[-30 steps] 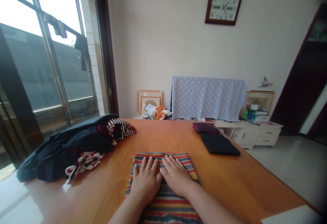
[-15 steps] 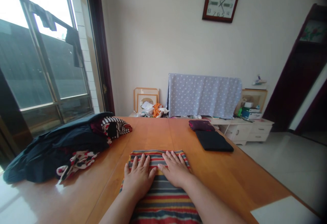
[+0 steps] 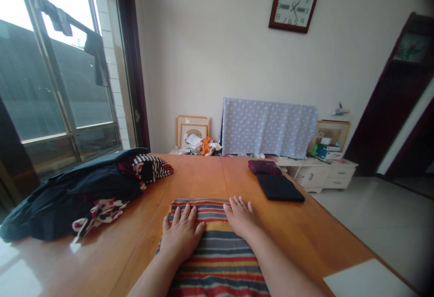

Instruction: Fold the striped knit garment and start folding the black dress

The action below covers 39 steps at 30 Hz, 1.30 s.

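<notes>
A striped cloth (image 3: 217, 245) in red, grey, yellow and dark bands lies flat on the wooden table, folded into a long strip that runs out of view toward me. My left hand (image 3: 180, 233) rests palm down on its left side, fingers spread. On the far right corner lies my right hand (image 3: 240, 218), also palm down with fingers apart, covering the cloth's right edge. Neither hand grips anything. Small ripples show in the near part of the cloth.
At the left of the table (image 3: 285, 233) is a heap of dark clothes (image 3: 81, 197) with patterned pieces. A folded black garment (image 3: 280, 187) and a folded maroon one (image 3: 264, 167) lie at the far right. A white sheet (image 3: 369, 279) sits at the near right.
My right hand has slid a little right and away from me, onto the cloth's right edge. My left hand stays nearly in place. The view has shifted slightly.
</notes>
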Each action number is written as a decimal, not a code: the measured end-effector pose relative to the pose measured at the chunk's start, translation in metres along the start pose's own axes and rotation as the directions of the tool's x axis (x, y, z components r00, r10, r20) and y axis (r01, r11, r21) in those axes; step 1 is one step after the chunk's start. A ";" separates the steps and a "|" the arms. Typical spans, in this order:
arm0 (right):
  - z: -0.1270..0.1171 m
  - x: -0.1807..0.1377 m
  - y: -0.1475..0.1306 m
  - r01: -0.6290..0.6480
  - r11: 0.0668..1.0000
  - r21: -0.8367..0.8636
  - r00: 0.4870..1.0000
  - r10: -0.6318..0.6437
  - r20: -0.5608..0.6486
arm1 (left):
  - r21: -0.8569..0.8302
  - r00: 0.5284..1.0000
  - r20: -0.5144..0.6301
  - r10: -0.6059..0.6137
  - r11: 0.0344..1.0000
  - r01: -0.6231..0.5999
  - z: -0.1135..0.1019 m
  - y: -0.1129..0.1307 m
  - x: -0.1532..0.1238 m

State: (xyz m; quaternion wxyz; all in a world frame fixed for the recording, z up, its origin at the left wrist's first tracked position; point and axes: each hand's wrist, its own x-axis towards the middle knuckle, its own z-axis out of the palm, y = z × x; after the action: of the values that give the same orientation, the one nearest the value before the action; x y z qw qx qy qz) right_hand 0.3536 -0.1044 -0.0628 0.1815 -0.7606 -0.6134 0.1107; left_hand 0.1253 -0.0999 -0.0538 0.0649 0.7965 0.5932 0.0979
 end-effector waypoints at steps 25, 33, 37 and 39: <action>-0.005 0.022 0.012 -0.316 -0.249 0.916 0.921 0.150 0.359 | -0.073 0.999 0.022 0.024 0.997 -0.023 -0.006 -0.020 0.009; -0.026 0.011 0.018 -0.246 -0.139 0.959 0.910 0.309 0.278 | -0.139 0.999 -0.040 0.026 0.990 -0.031 -0.003 -0.027 0.010; -0.039 0.003 0.011 -0.262 -0.071 0.962 0.905 0.329 0.271 | -0.227 0.998 -0.067 -0.007 0.974 -0.009 -0.006 -0.028 0.010; -0.048 -0.004 0.005 -0.261 -0.040 0.964 0.914 0.311 0.261 | -0.299 0.995 -0.090 -0.042 0.954 0.013 -0.009 -0.029 0.010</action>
State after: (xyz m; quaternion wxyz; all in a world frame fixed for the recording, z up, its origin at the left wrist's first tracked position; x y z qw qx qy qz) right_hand 0.3763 -0.1156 -0.0220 0.6394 -0.5301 -0.1877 0.5243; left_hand 0.0994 -0.0822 -0.0507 0.1572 0.7636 0.5852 0.2229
